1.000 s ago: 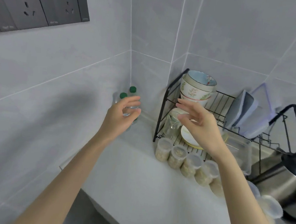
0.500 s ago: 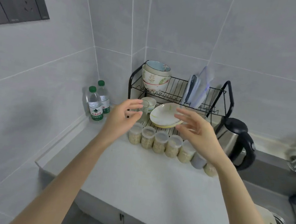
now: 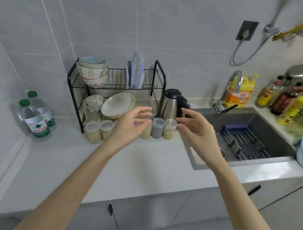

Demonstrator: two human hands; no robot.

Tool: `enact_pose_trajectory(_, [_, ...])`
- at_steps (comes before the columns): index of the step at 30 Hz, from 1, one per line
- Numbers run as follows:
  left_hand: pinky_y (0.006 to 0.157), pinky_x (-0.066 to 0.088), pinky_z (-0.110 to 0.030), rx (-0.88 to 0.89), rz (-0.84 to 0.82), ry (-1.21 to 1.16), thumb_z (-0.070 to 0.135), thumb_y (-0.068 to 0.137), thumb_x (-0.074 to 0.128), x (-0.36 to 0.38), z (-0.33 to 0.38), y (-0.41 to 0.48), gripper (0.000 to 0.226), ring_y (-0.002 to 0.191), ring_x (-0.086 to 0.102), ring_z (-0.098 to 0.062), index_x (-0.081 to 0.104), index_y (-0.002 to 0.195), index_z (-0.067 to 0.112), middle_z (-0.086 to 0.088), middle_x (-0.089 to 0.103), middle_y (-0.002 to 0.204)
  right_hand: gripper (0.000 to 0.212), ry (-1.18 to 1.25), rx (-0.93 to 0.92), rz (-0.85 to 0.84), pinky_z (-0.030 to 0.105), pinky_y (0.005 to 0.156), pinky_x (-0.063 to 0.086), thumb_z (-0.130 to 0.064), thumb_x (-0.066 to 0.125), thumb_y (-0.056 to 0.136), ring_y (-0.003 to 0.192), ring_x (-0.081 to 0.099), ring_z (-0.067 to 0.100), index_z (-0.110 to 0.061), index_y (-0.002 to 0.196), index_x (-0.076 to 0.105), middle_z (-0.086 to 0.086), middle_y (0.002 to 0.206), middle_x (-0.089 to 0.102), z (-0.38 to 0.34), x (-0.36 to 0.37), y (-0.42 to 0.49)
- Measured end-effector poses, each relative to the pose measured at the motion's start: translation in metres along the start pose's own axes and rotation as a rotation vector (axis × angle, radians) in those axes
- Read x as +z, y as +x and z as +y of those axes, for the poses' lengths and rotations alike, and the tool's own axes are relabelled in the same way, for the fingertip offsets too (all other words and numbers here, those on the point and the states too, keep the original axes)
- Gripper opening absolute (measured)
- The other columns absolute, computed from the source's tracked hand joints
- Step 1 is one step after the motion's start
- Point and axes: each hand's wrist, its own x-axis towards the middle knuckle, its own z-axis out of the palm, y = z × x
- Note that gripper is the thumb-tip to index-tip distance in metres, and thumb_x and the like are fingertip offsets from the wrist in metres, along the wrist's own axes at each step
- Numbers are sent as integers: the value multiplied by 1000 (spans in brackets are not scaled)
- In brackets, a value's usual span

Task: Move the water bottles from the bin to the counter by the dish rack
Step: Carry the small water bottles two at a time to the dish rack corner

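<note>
Both my left hand (image 3: 130, 124) and right hand (image 3: 197, 131) hover loosely open and empty, with the two upright water bottles (image 3: 36, 116) standing on the counter (image 3: 141, 166) well off to my left, beyond the dish rack (image 3: 116, 90), nearer my left hand.

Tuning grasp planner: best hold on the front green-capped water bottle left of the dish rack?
Grip the front water bottle around its upper body, above the label, coming from the right front. It stands upright; the wall is close on its left and the second bottle close behind.
</note>
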Motion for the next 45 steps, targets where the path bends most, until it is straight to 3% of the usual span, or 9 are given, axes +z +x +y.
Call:
enact_pose_trajectory(5, [87, 49, -12, 82, -162, -29, 9, 91, 61, 53, 26, -11, 34, 103, 60, 2, 58, 123, 19, 8, 65, 114, 37, -25, 60, 160, 38, 90, 55, -16, 67, 89, 96, 67, 10, -24, 125, 60, -3, 100, 73, 4, -43, -53])
enact_pose_trajectory(12, [83, 49, -11, 160, -411, -63, 16, 92, 61, 141, 72, -37, 35, 101, 61, 3, 57, 126, 24, 10, 65, 116, 35, -115, 184, 375, 30, 89, 53, -21, 67, 89, 93, 67, 6, -30, 122, 61, -8, 98, 72, 14, -118, -135])
enact_pose_trajectory(16, [86, 50, -20, 206, -519, -70, 18, 92, 61, 196, 103, -57, 35, 102, 63, -7, 58, 126, 24, 9, 66, 117, 34, -150, 224, 485, 24, 85, 52, -20, 67, 89, 95, 66, 5, -31, 120, 61, -8, 100, 71, 17, -163, -184])
enact_pose_trajectory(24, [74, 48, -6, 303, -737, -119, 17, 91, 60, 316, 167, -115, 36, 101, 62, 2, 58, 125, 26, 14, 65, 112, 52, -208, 306, 718, 12, 74, 49, -25, 68, 88, 88, 62, 5, -39, 133, 45, -9, 100, 66, 16, -259, -291])
enact_pose_trajectory(28, [79, 50, -8, 346, -849, -173, 15, 91, 62, 390, 209, -162, 35, 99, 64, -1, 59, 125, 22, 8, 67, 115, 41, -210, 342, 823, 3, 71, 42, -23, 65, 91, 84, 57, 2, -31, 129, 51, -3, 103, 61, 15, -317, -360])
enact_pose_trajectory(33, [77, 49, -10, 391, -965, -227, 13, 91, 62, 481, 261, -227, 33, 91, 65, -1, 60, 122, 23, 6, 68, 112, 31, -200, 363, 960, 17, 75, 44, -18, 66, 90, 78, 54, 6, -24, 119, 60, -2, 101, 63, 17, -385, -447])
enact_pose_trajectory(36, [85, 51, -20, 374, -1038, -259, 13, 91, 62, 529, 285, -265, 33, 95, 66, -7, 61, 123, 23, 6, 68, 112, 31, -197, 387, 1049, 15, 74, 46, -15, 65, 90, 80, 55, 9, -20, 121, 60, -3, 96, 64, 14, -420, -498])
enact_pose_trajectory(40, [78, 50, -11, 382, -1163, -290, 11, 92, 61, 585, 316, -314, 32, 86, 63, 9, 60, 122, 20, 6, 68, 108, 31, -219, 439, 1164, 22, 83, 48, -20, 66, 90, 86, 56, 10, -26, 119, 60, -11, 93, 64, 14, -459, -563])
enact_pose_trajectory(45, [88, 49, -19, 437, -1305, -300, 11, 92, 60, 648, 355, -360, 31, 102, 62, -1, 60, 122, 21, 7, 68, 111, 30, -254, 481, 1281, 26, 85, 50, -21, 66, 90, 85, 56, 8, -27, 119, 60, -9, 96, 64, 13, -503, -624])
